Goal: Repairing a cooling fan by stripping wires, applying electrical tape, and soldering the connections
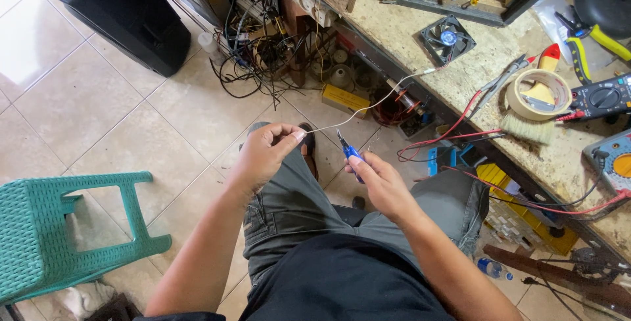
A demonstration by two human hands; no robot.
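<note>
My left hand [263,153] pinches the near end of a thin white wire [374,103] that runs up and right to the stone workbench [420,65]. My right hand [378,183] grips small blue-handled cutters [350,155], tips pointing up toward the wire end, a short gap away from my left fingertips. Both hands hover above my lap, over grey trousers.
On the bench lie a small black fan [447,37], a roll of tape [540,94], a brush [526,127], a multimeter [601,99] with red leads and yellow-handled pliers [591,38]. A green plastic stool [59,229] stands left. Tangled cables [263,51] and a black speaker box [125,12] lie beyond.
</note>
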